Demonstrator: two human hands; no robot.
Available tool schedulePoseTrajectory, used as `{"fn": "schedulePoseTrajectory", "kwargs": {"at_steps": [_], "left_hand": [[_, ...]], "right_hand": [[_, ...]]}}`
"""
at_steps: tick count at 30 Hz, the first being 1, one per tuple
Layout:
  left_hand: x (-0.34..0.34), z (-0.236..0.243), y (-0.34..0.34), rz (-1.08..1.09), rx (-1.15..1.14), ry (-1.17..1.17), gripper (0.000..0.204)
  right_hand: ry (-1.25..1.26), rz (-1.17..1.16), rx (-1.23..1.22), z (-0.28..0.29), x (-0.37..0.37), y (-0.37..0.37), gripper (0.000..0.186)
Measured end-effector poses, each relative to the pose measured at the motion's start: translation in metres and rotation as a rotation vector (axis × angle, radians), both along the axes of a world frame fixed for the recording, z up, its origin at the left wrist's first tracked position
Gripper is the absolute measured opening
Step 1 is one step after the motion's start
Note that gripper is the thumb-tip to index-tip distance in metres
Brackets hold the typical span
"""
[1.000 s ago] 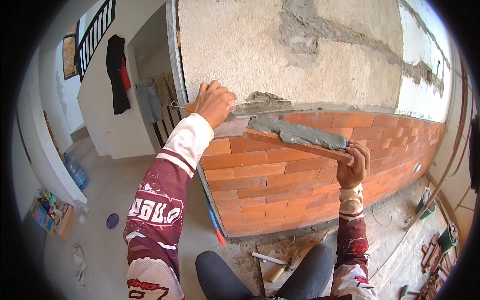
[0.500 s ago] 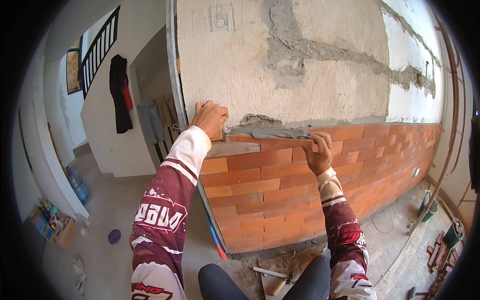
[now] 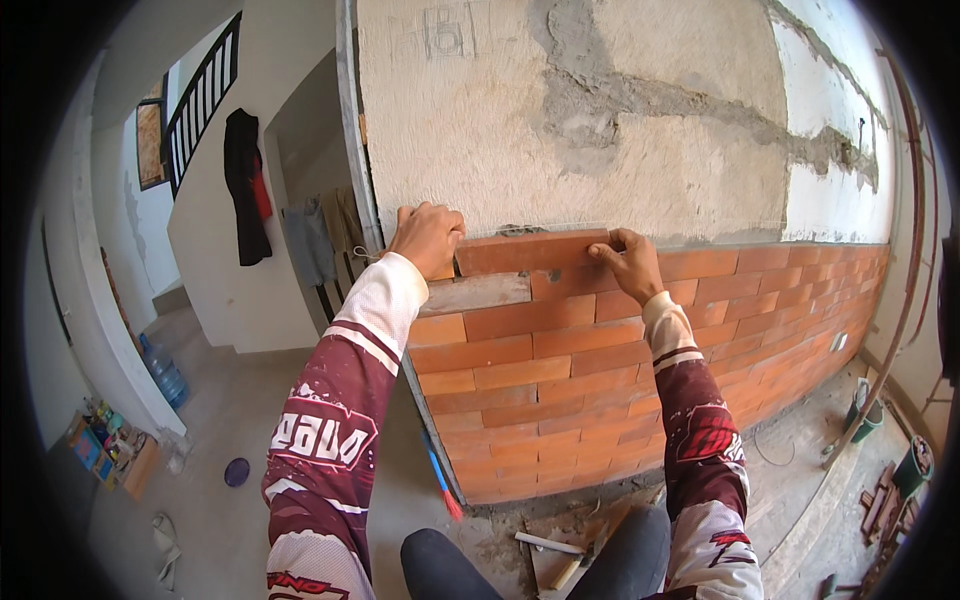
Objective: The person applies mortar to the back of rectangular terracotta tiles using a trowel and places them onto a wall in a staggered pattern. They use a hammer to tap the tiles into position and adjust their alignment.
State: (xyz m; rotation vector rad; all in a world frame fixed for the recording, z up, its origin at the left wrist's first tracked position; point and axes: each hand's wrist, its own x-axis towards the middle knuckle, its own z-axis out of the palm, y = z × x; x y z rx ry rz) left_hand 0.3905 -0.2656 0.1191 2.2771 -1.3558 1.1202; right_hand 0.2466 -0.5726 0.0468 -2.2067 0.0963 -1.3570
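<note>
My right hand [image 3: 630, 264] pinches the right end of a long reddish-orange brick tile [image 3: 530, 252]. The tile lies lengthwise against the wall, at the top of the tiled rows [image 3: 530, 315]. Its outer face shows, so any mortar behind it is hidden. My left hand [image 3: 428, 240] is closed at the wall's left edge, right beside the tile's left end. A bit of orange brick shows under those fingers, but what they grip is hidden. Directly below the tile sits a pale, mortar-smeared brick piece [image 3: 478, 294]. A thin line [image 3: 700, 232] runs along the top of the rows.
Rough plaster [image 3: 460, 130] covers the wall above. On the floor are a white stick [image 3: 550, 543], a blue-and-red broom [image 3: 443, 485], buckets [image 3: 913, 468] and broken tiles [image 3: 880, 510] at right. A slanting pole [image 3: 905, 300] stands there too. A water bottle [image 3: 163, 372] stands at left.
My right hand has raised the tile's outer side and pressed it upright to the wall. The grey mortar on it has gone from sight. My left hand stays at the corner.
</note>
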Motion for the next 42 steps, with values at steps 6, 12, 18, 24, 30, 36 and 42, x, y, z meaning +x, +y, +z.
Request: {"fn": "schedulePoseTrajectory", "kwargs": {"at_steps": [6, 12, 18, 24, 30, 36, 42], "left_hand": [[-0.001, 0.001, 0.000, -0.005, -0.016, 0.049, 0.015], [-0.003, 0.003, -0.001, 0.019, 0.040, 0.142, 0.009], [0.022, -0.016, 0.013, -0.097, -0.097, -0.114, 0.016], [0.026, -0.025, 0.021, -0.013, -0.053, -0.063, 0.027], [0.022, -0.027, 0.017, 0.035, -0.088, 0.034, 0.027], [0.011, -0.018, 0.009, 0.125, -0.058, 0.158, 0.025], [0.009, -0.015, 0.008, 0.148, -0.068, 0.231, 0.025]], "right_hand": [[0.096, 0.039, 0.021, 0.010, 0.014, -0.008, 0.040], [0.107, 0.065, 0.074, 0.011, 0.027, -0.014, 0.039], [0.067, -0.012, 0.043, 0.010, 0.025, 0.000, 0.039], [0.069, -0.055, 0.060, 0.011, 0.025, 0.008, 0.040], [0.084, -0.113, 0.001, 0.012, 0.024, 0.013, 0.039], [0.003, -0.101, -0.030, 0.002, 0.027, 0.008, 0.034], [-0.084, -0.111, -0.048, -0.009, 0.024, 0.012, 0.034]]}}
